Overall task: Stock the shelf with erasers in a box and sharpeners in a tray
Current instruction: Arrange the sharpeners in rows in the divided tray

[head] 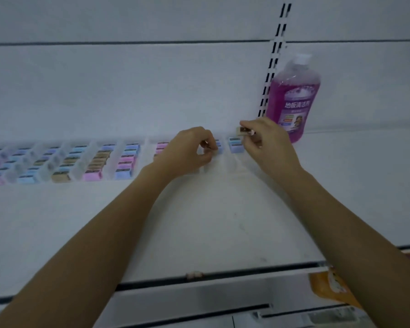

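Note:
A clear slotted tray [149, 162] lies along the back of the white shelf [211, 221], its lanes filled with pastel sharpeners [124, 162] in pink, blue and tan. My right hand [268, 143] pinches a tan sharpener [244, 130] just above the tray's right end, over two blue sharpeners [236, 144]. My left hand [189, 150] hovers over a lane beside it, fingers curled around something small that I cannot make out. No eraser box is in view.
A purple bottle of floor cleaner [294, 98] stands at the back right, close to my right hand, by a slotted upright rail [273, 60]. An orange packet [329, 285] lies on the lower level at right. The shelf's front edge [199, 278] runs below my arms.

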The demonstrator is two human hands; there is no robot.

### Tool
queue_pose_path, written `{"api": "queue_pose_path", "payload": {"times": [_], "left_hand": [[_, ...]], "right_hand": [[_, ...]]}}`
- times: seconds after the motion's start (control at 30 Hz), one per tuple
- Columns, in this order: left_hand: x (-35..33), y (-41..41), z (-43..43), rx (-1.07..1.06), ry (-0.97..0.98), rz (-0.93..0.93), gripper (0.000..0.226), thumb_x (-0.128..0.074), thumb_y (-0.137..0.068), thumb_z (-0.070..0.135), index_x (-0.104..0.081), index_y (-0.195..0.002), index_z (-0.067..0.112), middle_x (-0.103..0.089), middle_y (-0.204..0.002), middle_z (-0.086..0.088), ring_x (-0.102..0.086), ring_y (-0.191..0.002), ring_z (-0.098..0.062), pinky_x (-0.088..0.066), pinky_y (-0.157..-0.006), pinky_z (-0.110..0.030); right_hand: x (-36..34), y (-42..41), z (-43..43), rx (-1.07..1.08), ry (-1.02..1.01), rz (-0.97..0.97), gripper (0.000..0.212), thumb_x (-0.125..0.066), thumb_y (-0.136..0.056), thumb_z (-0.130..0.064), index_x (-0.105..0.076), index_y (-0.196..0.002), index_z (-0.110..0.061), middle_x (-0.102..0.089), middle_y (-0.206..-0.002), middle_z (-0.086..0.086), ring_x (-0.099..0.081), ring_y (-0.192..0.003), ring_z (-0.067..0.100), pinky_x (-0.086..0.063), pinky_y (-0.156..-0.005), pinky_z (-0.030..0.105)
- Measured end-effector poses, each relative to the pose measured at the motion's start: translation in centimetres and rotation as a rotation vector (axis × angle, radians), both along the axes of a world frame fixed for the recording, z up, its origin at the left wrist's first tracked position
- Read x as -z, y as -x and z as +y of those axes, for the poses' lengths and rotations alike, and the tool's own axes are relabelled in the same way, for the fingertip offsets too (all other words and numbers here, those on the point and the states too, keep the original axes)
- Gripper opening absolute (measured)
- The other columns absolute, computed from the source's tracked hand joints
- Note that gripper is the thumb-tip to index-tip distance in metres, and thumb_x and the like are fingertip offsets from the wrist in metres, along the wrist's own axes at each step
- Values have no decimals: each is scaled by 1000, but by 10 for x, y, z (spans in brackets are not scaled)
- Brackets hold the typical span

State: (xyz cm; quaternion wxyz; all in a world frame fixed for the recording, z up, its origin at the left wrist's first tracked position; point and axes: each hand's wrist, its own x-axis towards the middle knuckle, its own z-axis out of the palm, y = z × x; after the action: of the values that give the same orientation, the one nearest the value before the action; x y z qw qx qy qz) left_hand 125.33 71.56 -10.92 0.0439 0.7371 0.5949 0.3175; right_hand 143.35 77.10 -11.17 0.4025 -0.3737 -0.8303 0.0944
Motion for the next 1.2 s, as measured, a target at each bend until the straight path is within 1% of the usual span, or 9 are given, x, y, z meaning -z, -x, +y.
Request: {"api": "queue_pose_path", "payload": {"times": [0.1, 0.17, 0.27, 0.47, 0.63, 0.77, 0.87, 1.1, 1.2], "left_hand": [[-3, -5, 0, -8, 53, 71, 7, -63, -80, 6, -64, -87, 7, -63, -88, -4, -57, -80, -15, -45, -77, -23], [-5, -9, 2, -31, 57, 94, 6, -63, -81, 11, -64, -87, 9, -64, -89, -3, -56, -86, -17, -46, -82, -33], [-6, -14, 4, -84, 50, 109, 9, -62, -84, 15, -65, -89, 10, -65, -93, -3, -52, -95, -19, -36, -79, -25], [-4, -18, 1, -56, 97, 138, 13, -62, -84, 13, -66, -84, 1, -64, -87, -3, -56, -85, -18, -24, -67, -15], [-2, -19, -2, -140, 81, 309, 19, -52, -90, 24, -66, -98, 12, -59, -110, -3, -48, -105, -23, -40, -85, -32], [0, -18, -10, -140, 21, 379, 26, -44, -94, 26, -65, -104, 15, -59, -110, 0, -47, -106, -21, -36, -81, -31], [3, -17, -12, -132, 15, 399, 29, -42, -94, 28, -65, -107, 15, -60, -108, -1, -47, -106, -22, -37, -82, -33], [8, -17, -10, -135, -10, 415, 33, -40, -94, 31, -67, -104, 14, -61, -104, -3, -50, -104, -24, -37, -79, -34], [7, -17, -10, -133, -16, 414, 44, -32, -89, 35, -68, -102, 14, -62, -102, -4, -52, -102, -26, -37, -78, -35]], "right_hand": [[-1, -3, -4, 19, 12, -73, 31, -55, -86, -8, -58, -118, -9, -62, -107, 6, -56, -80, 13, -50, -76, 34], [-2, -7, -4, 35, 23, -118, 25, -56, -86, -13, -57, -111, -13, -64, -103, 1, -58, -82, 15, -47, -70, 31], [0, -11, -2, 50, 3, -195, 17, -57, -85, -12, -61, -101, -12, -63, -98, 1, -57, -89, 19, -39, -67, 27], [0, -12, -4, 61, 17, -329, 19, -57, -86, -16, -65, -102, -12, -59, -101, 4, -49, -93, 19, -32, -71, 24], [0, -11, -7, 64, 54, -429, 15, -55, -86, -15, -65, -99, -14, -62, -102, 6, -48, -94, 23, -36, -76, 32], [-1, -10, -8, 67, 51, -435, 21, -53, -87, -13, -67, -103, -14, -62, -107, 4, -48, -96, 23, -35, -78, 29], [-2, -11, -9, 59, 54, -437, 23, -52, -88, -12, -67, -105, -15, -64, -107, 4, -48, -96, 24, -38, -82, 32], [-1, -10, -8, 60, 52, -423, 23, -52, -88, -13, -68, -105, -15, -65, -108, 4, -49, -96, 25, -41, -84, 35], [0, -10, -8, 62, 56, -418, 24, -52, -88, -13, -67, -106, -15, -65, -110, 3, -49, -97, 24, -41, -83, 34]]}}
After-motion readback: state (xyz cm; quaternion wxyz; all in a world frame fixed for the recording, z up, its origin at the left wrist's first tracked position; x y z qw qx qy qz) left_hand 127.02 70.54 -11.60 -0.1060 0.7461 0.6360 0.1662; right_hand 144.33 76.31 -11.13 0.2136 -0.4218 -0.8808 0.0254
